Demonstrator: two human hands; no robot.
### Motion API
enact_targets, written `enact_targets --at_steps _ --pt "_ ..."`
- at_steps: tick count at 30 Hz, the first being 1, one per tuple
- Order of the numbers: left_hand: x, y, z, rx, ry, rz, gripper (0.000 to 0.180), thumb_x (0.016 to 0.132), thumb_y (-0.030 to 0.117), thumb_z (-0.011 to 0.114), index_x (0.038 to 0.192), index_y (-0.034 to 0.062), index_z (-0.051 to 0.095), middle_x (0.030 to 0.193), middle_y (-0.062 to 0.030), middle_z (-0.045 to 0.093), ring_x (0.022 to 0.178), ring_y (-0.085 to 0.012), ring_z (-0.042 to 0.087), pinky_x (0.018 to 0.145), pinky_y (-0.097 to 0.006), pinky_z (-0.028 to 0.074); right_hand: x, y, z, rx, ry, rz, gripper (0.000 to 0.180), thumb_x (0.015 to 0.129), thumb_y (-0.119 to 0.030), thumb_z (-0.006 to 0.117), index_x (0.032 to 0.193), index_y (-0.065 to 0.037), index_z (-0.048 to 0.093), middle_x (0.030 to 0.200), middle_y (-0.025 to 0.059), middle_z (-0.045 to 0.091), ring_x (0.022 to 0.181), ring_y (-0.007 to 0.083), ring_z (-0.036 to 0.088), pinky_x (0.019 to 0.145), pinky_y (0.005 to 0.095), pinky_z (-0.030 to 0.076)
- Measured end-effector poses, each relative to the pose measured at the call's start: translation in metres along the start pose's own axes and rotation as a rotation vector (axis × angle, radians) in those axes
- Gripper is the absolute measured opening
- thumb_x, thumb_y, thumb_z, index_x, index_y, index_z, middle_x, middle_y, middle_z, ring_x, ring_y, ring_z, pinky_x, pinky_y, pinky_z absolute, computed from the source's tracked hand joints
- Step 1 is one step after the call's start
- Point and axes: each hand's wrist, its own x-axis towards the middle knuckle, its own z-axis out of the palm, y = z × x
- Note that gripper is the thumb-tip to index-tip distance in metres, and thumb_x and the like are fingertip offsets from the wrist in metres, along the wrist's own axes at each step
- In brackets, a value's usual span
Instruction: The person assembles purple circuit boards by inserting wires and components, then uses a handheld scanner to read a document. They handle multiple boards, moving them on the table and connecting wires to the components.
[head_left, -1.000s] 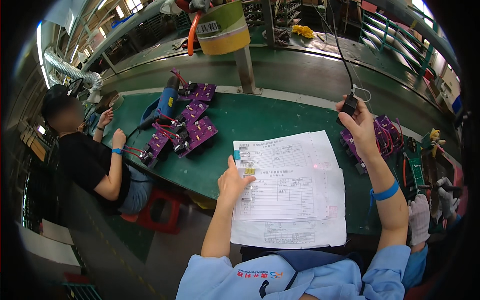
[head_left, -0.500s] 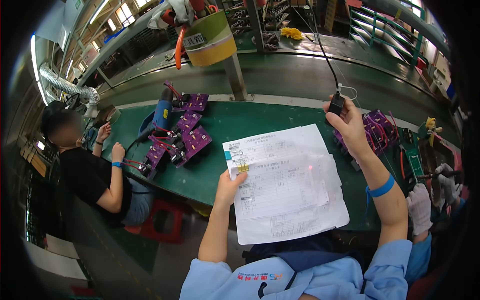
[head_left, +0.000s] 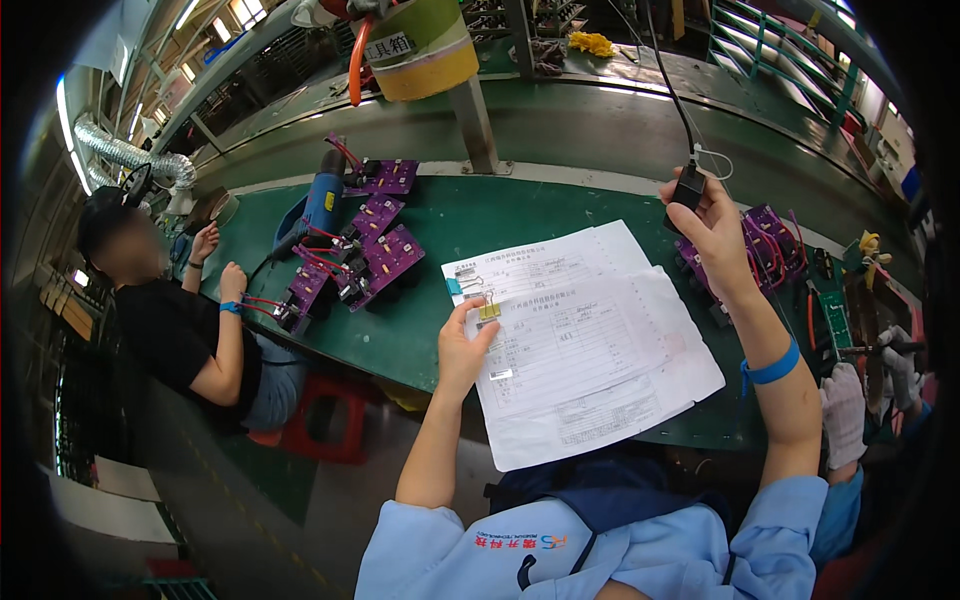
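My left hand (head_left: 463, 350) is closed on the left edge of a stack of printed paper sheets (head_left: 610, 350), thumb on top near a gold binder clip (head_left: 489, 311). A second, teal clip (head_left: 456, 286) sits on the upper left corner. The sheets are held tilted over the bench's near edge. Up and to the right, my right hand (head_left: 718, 235) is wrapped round a small black corded scanner (head_left: 688, 188), whose cable runs upward. Behind that hand lie purple circuit boards (head_left: 768, 250) with red wires.
More purple boards (head_left: 390, 262) and a blue heat gun (head_left: 322, 205) lie left on the green bench (head_left: 560, 215). A co-worker (head_left: 185, 320) sits at left; another person's gloved hand (head_left: 843, 415) is at right. A green and yellow bin (head_left: 425, 55) hangs above.
The paper stack has turned and its right side has shifted right and down. My right hand has moved slightly right with the scanner. The red light spot on the paper has faded.
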Motion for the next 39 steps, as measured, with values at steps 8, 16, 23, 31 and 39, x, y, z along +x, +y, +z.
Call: enact_targets --at_steps 8,16,23,31,39 --pt "-0.004 -0.002 0.006 0.093 0.062 0.099 0.017 0.072 0.003 0.060 0.088 0.0002 0.053 0.083 -0.0063 0.058 0.075 -0.0097 0.054 0.065 -0.022 0.043 0.001 0.003 -0.001 0.013 -0.002 -0.010 0.042 0.075 -0.015 0.062 0.109 0.000 0.043 0.096 0.0076 0.054 0.090 0.0129 0.051 0.083 0.0251 0.038" --pt "-0.012 0.028 0.015 -0.033 0.001 0.152 0.013 0.075 0.000 0.058 0.087 -0.0003 0.054 0.081 -0.0042 0.059 0.072 -0.0068 0.052 0.064 -0.020 0.042 0.002 -0.002 0.002 0.101 -0.028 0.019 0.042 0.073 -0.005 0.063 0.108 0.000 0.040 0.095 0.0075 0.053 0.087 0.0113 0.051 0.080 0.0240 0.042" --pt "-0.015 0.044 0.027 0.010 -0.096 0.261 0.012 0.075 -0.004 0.057 0.087 -0.0013 0.060 0.083 -0.0044 0.061 0.077 -0.0084 0.055 0.069 -0.020 0.043 0.002 -0.008 0.000 0.153 -0.099 0.002 0.041 0.072 -0.004 0.063 0.105 -0.004 0.038 0.099 0.0076 0.052 0.091 0.0122 0.051 0.081 0.0250 0.042" --pt "-0.011 0.042 0.039 0.052 -0.124 0.278 0.013 0.076 -0.004 0.056 0.088 -0.0022 0.060 0.083 -0.0051 0.061 0.075 -0.0083 0.056 0.068 -0.020 0.044 -0.007 -0.036 0.031 0.446 -0.186 -0.140 0.042 0.076 -0.007 0.062 0.107 -0.004 0.034 0.104 0.0106 0.050 0.096 0.0155 0.048 0.087 0.0276 0.038" --pt "-0.012 0.041 0.040 0.055 -0.120 0.293 0.013 0.076 -0.004 0.056 0.088 -0.0024 0.060 0.081 -0.0050 0.062 0.074 -0.0086 0.056 0.067 -0.020 0.044 -0.008 -0.038 0.039 0.412 -0.147 -0.187 0.043 0.075 -0.014 0.063 0.108 -0.007 0.036 0.107 0.0110 0.050 0.100 0.0193 0.047 0.089 0.0306 0.037"
